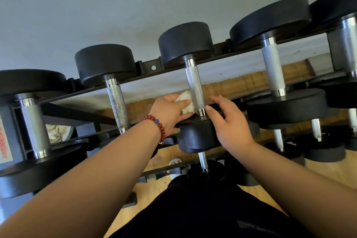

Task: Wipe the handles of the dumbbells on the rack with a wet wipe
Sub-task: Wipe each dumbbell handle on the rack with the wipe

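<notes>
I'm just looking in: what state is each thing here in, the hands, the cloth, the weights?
left hand: grips the wet wipe.
wet wipe: bunched, pressed against the handle near its lower end.
middle dumbbell: lying on the rack.
right hand: open, fingers resting on the middle dumbbell's near head.
neighbouring dumbbells: racked, untouched.

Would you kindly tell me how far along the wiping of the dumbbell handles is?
Done: no handle shows whether it has been wiped. In hand: the left hand holds the wet wipe against the near end of the middle dumbbell's handle; the right hand, open, sits at that dumbbell's near head. Left: cannot be judged for the neighbouring handles.
</notes>
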`<state>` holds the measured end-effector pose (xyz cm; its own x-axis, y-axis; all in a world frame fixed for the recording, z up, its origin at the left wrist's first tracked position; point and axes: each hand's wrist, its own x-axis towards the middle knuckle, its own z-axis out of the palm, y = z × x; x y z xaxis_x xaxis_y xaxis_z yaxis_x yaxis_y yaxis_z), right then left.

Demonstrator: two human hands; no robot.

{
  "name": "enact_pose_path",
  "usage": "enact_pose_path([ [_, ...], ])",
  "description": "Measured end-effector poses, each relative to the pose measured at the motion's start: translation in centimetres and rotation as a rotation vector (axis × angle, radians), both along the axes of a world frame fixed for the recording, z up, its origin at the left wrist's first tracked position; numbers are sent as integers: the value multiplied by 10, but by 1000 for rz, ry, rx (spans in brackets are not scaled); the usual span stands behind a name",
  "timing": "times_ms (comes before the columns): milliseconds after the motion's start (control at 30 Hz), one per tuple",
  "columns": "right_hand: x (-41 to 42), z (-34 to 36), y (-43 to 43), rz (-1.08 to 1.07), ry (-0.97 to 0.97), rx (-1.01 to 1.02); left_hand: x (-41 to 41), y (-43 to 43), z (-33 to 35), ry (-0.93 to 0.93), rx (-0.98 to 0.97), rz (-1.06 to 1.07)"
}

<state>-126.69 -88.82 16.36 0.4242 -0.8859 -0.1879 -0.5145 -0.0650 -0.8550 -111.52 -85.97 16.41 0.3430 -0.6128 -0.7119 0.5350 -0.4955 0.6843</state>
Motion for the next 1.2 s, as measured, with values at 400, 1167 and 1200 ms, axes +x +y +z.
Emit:
enact_pose_path([
  [400, 0, -10, -1, -66, 66, 26, 9, -1, 0, -65, -13, -44],
  [1167, -2, -13, 1, -111, 0, 45, 13, -8, 2, 60, 66, -132],
  [1200, -2, -13, 1, -109, -1, 47, 12, -6, 1, 73, 66, -147],
])
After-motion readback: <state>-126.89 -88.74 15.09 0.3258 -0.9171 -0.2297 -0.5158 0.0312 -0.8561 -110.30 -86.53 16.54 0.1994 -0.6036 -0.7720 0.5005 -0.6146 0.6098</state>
